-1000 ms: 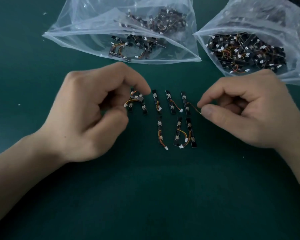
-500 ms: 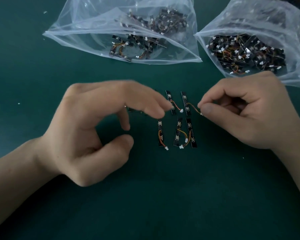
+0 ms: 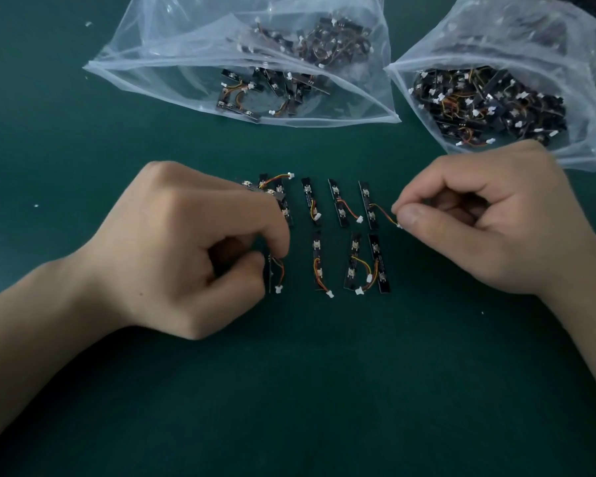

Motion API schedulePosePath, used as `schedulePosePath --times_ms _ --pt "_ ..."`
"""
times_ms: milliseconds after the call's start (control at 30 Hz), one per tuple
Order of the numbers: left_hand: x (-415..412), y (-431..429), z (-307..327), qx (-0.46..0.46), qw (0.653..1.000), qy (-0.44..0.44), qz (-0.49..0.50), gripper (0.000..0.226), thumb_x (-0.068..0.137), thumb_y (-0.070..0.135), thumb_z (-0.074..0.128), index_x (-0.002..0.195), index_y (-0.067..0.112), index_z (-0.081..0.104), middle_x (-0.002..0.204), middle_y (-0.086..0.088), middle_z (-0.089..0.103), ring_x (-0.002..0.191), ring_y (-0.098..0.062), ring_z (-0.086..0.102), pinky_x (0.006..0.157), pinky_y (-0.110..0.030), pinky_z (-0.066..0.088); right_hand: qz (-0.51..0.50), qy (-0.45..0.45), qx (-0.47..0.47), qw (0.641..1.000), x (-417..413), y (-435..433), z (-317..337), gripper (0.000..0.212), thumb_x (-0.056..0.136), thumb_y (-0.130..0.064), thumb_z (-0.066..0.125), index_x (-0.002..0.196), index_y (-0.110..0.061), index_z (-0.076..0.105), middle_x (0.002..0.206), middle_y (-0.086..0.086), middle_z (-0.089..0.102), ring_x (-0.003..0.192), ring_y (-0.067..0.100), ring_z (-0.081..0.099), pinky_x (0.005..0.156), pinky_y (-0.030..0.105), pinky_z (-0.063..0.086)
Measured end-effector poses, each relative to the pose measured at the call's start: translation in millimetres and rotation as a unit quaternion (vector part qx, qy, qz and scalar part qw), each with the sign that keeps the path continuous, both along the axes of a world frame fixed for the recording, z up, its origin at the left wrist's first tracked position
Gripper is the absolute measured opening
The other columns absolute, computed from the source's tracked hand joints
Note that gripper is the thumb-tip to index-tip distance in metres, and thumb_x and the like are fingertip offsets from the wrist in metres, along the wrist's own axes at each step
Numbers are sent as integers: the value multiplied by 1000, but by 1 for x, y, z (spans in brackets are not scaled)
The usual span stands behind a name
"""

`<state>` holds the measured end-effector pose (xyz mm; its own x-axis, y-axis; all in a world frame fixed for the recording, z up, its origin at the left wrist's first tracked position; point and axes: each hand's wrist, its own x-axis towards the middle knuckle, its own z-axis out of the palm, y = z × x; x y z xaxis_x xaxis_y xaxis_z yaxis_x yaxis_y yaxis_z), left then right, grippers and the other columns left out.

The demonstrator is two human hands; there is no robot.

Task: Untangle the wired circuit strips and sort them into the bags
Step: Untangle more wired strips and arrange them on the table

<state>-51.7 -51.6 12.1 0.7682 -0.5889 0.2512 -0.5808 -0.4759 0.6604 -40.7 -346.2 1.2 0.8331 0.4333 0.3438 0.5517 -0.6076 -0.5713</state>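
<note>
Electronics workbench, green mat [image 3: 83, 173], bagged circuit strips [image 3: 489, 108]

Counter [image 3: 289, 390] is surfaced in a dark green matt material, smooth, low sheen; cloth or rubber cannot be told. Left bag [image 3: 152, 84] and right bag [image 3: 585, 63] are made of thin clear plastic film, glossy and creased, with highlights seen along the folds. Circuit strips [image 3: 379, 259] are seen as black rigid board, matt to faintly satin. Small pale parts are mounted on them, slightly shiny; metal or plastic not resolved. Wires [image 3: 350, 208] are sheathed in smooth coloured plastic insulation. Connectors [image 3: 359, 220] are moulded in white plastic, matt.
</note>
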Motion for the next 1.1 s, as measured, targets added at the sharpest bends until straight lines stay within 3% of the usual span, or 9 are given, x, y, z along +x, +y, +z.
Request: schedulePosePath --times_ms 133,300,467,600,733,800,933,1100 --pt "-3 -7 3 27 999 -34 -11 40 76 31 49 82 2 77 70 -14 69 59 -35 63 60 -52 56 -1 -1 -1 1000 0 0 0 9 90 -18 74 81 -15 76 51 6 56 49 20 50 52 9 31" --pt "1 -4 4 61 997 -51 -14 11 70 11 69 74 5 76 63 -11 66 53 -35 61 56 -55 56 -2 -1 4 1000 0 0 0 10 90 -18 74 81 -14 76 51 4 54 48 19 49 51 8 30" --pt "0 -7 5 62 996 -42 -42 35 77 36 60 79 5 77 67 -7 66 56 -25 58 59 -43 56 0 1 6 1000 1 -1 0 9 90 -16 74 82 -14 77 52 6 56 49 20 51 52 9 31" --pt "1 -7 3 91 994 -44 -50 30 74 33 71 81 5 78 67 1 60 56 -20 55 61 -33 52 0 5 8 1000 1 -1 -1 9 90 -17 74 82 -14 77 53 6 57 49 19 50 51 9 31" --pt "0 -3 -6 84 996 -13 -27 25 73 36 75 82 13 79 72 17 49 60 -12 47 69 -27 37 1 8 5 1000 1 -1 -1 9 90 -17 74 82 -14 77 53 6 58 49 19 51 52 8 31" --pt "3 -2 -3 100 994 -20 -50 30 77 49 70 83 20 78 70 21 46 60 -2 48 64 -22 36 2 9 6 1000 1 0 -2 9 90 -16 74 82 -14 77 53 6 58 49 19 51 52 8 30" --pt "8 4 1 121 989 -44 -69 40 81 65 70 88 26 69 66 14 51 56 -12 50 47 -35 45 5 8 7 1000 1 1 -2 10 90 -16 73 81 -14 76 53 6 58 49 18 50 51 8 30" --pt "6 3 -1 160 982 -95 -36 49 75 71 70 80 29 45 57 9 43 50 -14 39 44 -31 36 5 6 7 1000 1 0 -2 10 91 -17 74 82 -14 76 54 6 59 49 19 51 51 8 31"
